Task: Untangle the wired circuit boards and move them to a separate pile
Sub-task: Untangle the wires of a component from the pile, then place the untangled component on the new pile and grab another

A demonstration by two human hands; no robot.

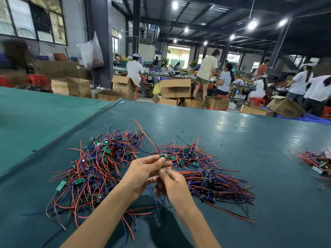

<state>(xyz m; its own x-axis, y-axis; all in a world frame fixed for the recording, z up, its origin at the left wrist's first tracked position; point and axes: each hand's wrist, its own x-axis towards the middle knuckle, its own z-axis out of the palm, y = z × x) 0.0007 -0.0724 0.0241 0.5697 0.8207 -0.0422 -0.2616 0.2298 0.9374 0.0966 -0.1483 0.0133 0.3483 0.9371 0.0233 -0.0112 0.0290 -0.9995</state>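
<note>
My left hand (143, 173) pinches 1 board (162, 156), my right hand (170, 184) pinches wires (154, 196) just under it; 4 heaps: tangle (93, 169) left of hands, pile (186, 154) ahead-right, bundle (218, 187) right, small pile (317, 161) far right.

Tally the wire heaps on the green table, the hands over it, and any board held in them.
Wire heaps: 3 (left heap, middle heap, far-right heap)
Hands: 2 (left hand, right hand)
Held: 1 board
Total: 6
</note>
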